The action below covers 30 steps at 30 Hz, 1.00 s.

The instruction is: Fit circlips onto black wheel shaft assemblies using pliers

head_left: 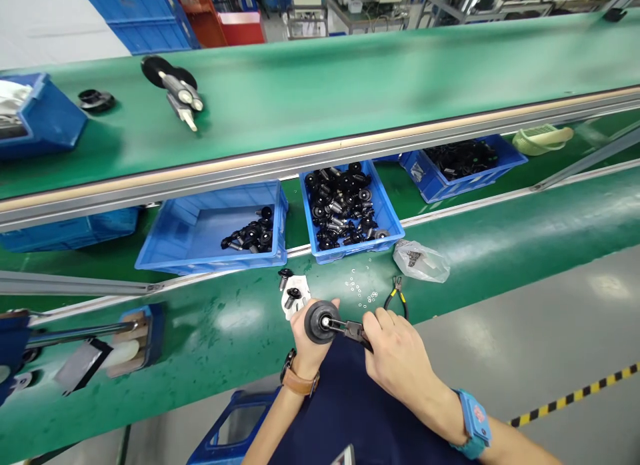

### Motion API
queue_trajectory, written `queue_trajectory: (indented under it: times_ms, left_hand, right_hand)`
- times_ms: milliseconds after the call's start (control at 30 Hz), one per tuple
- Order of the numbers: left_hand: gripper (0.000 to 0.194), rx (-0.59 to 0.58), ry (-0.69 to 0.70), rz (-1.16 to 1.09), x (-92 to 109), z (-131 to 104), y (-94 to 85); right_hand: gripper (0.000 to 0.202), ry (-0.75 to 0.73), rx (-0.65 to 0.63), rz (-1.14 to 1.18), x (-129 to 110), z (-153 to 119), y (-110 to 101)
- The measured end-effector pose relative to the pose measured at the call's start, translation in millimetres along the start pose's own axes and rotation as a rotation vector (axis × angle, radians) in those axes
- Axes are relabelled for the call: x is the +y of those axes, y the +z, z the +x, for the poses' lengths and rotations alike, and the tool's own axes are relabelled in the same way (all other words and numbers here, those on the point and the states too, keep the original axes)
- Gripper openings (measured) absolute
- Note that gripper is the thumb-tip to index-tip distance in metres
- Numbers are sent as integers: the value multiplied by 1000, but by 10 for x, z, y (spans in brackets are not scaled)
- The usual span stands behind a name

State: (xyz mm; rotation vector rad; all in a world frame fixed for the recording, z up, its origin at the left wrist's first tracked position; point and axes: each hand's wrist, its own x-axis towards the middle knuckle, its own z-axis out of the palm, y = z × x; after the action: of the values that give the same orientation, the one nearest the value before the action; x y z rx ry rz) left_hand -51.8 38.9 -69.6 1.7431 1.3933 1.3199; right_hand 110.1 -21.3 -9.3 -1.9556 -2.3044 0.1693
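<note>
My left hand [309, 345] is wrapped round a round black part [314, 324] with a pale centre, held up near the bench's front edge. In my right hand [397, 352] are dark pliers [354, 330], their tips touching the middle of that part. Just behind my left hand, a white cloth [300, 284] lies on the green bench with a small black part [293, 294] on it. Small pale rings [373, 296] are scattered right of the cloth. Yellow-and-black pliers [397, 290] rest beyond my right hand, beside a clear plastic bag [425, 262] of small metal pieces.
Behind the hands stand a blue bin [175, 252] with a few black parts, a fuller blue bin [320, 255] and another blue bin [437, 193]. A raised green belt [300, 92] crosses above them. A blue fixture [155, 335] is at left.
</note>
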Motion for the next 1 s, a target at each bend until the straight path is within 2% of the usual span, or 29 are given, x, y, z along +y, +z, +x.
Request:
queue_trajectory:
  times_ms: [167, 300, 533, 767, 867, 933, 967, 1000]
  left_hand:
    - [32, 104, -106, -58, 17, -24, 109]
    - [32, 146, -134, -67, -3, -40, 182]
    - [34, 168, -201, -141, -52, -22, 230]
    - [32, 115, -253, -216, -74, -15, 276]
    - [27, 136, -257, -203, -131, -7, 292]
    - [22, 188, -255, -183, -198, -5, 283]
    - [21, 215, -260, -175, -233, -7, 272]
    - [21, 233, -270, -171, -266, -13, 259]
  right_hand:
    - [23, 55, 30, -23, -118, -12, -20]
    - [23, 115, 48, -46, -232, -53, -13]
    - [21, 160, 21, -81, -299, -49, 6]
    - [19, 180, -10, -28, -316, -56, -16]
    - [8, 185, -19, 125, -203, -6, 105]
    - [11, 277, -54, 268, 26, 61, 319]
    - [16, 384, -90, 323, 195, 93, 464]
    - [20, 563, -133, 324, 393, 118, 627]
